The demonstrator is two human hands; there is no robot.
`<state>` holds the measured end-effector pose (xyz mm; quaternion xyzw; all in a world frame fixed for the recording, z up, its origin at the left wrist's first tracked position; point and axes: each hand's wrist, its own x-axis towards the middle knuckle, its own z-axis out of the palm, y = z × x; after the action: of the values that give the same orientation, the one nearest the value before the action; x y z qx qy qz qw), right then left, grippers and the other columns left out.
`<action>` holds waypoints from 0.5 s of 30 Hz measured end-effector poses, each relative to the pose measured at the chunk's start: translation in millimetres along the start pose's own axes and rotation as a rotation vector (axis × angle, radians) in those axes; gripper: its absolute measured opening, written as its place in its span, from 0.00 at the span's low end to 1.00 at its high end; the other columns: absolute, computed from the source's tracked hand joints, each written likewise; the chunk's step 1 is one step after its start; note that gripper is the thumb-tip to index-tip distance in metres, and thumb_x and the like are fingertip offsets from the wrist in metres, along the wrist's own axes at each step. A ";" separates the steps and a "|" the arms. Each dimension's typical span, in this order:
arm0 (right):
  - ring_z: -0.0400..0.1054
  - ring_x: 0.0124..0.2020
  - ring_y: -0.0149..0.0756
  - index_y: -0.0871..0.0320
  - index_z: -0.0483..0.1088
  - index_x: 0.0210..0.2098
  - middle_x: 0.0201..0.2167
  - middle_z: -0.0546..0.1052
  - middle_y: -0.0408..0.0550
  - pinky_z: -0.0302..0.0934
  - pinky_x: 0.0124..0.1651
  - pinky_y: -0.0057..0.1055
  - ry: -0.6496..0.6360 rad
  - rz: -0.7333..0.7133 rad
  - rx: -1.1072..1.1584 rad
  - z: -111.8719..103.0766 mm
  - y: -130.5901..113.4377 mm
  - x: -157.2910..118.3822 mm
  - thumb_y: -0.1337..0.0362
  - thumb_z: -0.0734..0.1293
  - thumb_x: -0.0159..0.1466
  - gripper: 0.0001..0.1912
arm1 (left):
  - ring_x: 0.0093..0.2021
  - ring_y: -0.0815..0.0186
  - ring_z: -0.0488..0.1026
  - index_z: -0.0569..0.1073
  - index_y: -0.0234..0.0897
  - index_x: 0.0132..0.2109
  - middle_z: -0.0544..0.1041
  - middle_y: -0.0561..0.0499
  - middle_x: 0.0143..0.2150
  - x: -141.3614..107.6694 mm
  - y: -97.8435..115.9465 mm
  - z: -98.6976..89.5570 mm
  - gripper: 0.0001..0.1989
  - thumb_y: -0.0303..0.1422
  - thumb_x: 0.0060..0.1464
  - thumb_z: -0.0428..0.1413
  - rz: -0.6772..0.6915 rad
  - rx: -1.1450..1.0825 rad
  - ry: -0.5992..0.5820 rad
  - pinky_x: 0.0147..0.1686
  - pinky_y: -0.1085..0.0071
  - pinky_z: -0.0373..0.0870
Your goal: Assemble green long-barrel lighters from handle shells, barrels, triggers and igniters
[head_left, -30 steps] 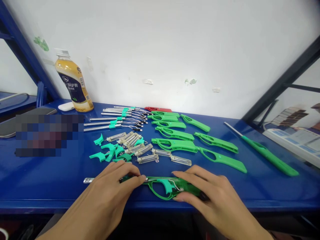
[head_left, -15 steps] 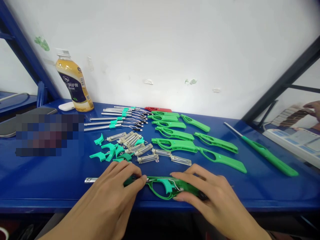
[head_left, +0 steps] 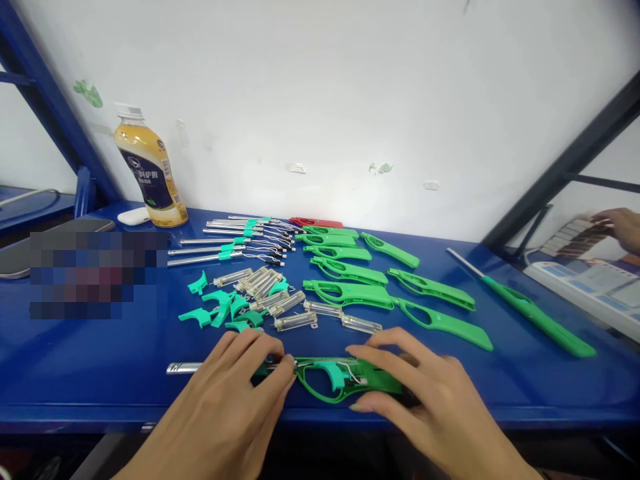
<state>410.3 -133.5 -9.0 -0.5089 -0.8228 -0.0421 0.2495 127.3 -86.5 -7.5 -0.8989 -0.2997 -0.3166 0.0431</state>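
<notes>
In front of me at the table edge lies an opened green long-nosed lighter [head_left: 323, 395], its inside facing up. A teal trigger [head_left: 336, 375] and thin white wires show in it, and its silver tube [head_left: 184, 368] sticks out to the left. My left hand [head_left: 237, 380] is closed, thumb and fingers pinching the lighter's neck where the tube enters. My right hand [head_left: 417, 383] is curved round the handle end, fingers at the far edge and thumb at the near edge. The palm side and the handle's end are hidden by that hand.
Beyond my hands lie several clear fuel tanks [head_left: 295, 321], teal triggers [head_left: 199, 285], silver tubes with wires [head_left: 210, 257] and green shells [head_left: 350, 294]. A whole green lighter [head_left: 540, 313] lies right. A bottle [head_left: 147, 173] stands back left. Another person's hand [head_left: 623, 227] shows far right.
My right thumb and fingers have spread slightly wider about the handle, with the thumb lower. My left hand keeps its pinch on the neck. The view has shifted a little.
</notes>
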 end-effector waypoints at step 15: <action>0.69 0.41 0.39 0.49 0.81 0.50 0.41 0.64 0.51 0.66 0.28 0.24 0.303 0.208 -0.093 -28.0 31.6 -19.4 0.52 0.64 0.77 0.14 | 0.45 0.63 0.78 0.79 0.51 0.55 0.62 0.49 0.72 -10.2 -12.4 -14.3 0.11 0.34 0.70 0.56 -0.303 0.061 0.149 0.28 0.71 0.76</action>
<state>454.7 -143.2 0.8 -0.5901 -0.7160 -0.1301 0.3497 106.2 -85.4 -3.6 -0.8157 -0.4371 -0.3763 0.0442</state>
